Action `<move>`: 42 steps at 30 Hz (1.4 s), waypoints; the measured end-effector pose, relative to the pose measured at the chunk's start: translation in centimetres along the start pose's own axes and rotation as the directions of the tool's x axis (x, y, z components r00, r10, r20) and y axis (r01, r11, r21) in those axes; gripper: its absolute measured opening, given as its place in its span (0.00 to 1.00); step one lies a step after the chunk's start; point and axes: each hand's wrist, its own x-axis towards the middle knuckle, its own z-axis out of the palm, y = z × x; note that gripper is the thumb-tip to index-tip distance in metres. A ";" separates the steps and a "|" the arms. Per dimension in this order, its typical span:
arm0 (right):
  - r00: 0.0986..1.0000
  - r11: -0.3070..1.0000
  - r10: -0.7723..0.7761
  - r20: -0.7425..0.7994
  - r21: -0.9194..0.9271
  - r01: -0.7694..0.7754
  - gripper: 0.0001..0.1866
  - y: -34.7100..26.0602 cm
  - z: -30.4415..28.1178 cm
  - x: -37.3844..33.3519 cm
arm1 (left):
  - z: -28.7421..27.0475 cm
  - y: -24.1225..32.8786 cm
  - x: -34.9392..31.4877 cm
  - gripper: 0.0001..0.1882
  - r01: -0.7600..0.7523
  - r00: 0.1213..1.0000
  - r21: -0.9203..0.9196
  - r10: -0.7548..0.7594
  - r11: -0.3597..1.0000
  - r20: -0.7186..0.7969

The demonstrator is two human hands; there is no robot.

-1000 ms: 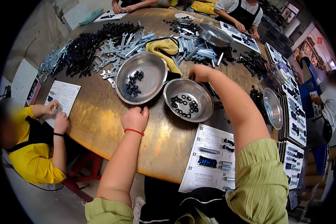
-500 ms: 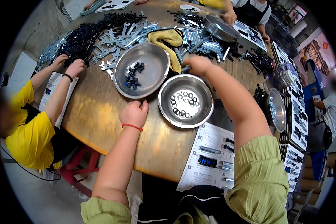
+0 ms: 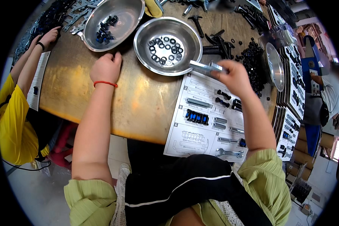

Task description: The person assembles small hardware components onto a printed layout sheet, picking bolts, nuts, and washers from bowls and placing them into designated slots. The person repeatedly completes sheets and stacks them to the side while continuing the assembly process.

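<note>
My right hand (image 3: pixel 234 77) grips several silver metal tubes (image 3: pixel 200 66) above the top edge of a printed sheet (image 3: pixel 177 141). The sheet shows pictured or laid-out bolts, tubes and a wrench; which are real I cannot tell. Left of the tubes stands a steel bowl (image 3: pixel 142 56) with several black and silver ring washers (image 3: pixel 167 46) in it. My left hand (image 3: pixel 106 68) rests closed on the table, its fingertips hidden, just below a second steel bowl (image 3: pixel 128 26). Short black bolts with blue bands (image 3: pixel 104 35) lie in that second bowl.
Black hammer-shaped tools (image 3: pixel 196 25) and a heap of small black nuts (image 3: pixel 254 67) lie to the right. Stacked parts boards (image 3: pixel 290 130) line the right edge. At left, a co-worker's hands (image 3: pixel 49 37) reach into black parts beside open-ended wrenches (image 3: pixel 76 17).
My right hand has come back from the pile behind the bowls, now bringing metal tubes over the sheet. The view has tilted down; my left hand stays by the bolt bowl.
</note>
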 end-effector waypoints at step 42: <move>0.973 0.950 -0.229 0.002 -0.217 0.224 0.11 -7.5 0.3 -2.3 | -0.4 -2.0 -0.2 0.18 -0.065 0.993 -0.361 0.023 0.930 -0.119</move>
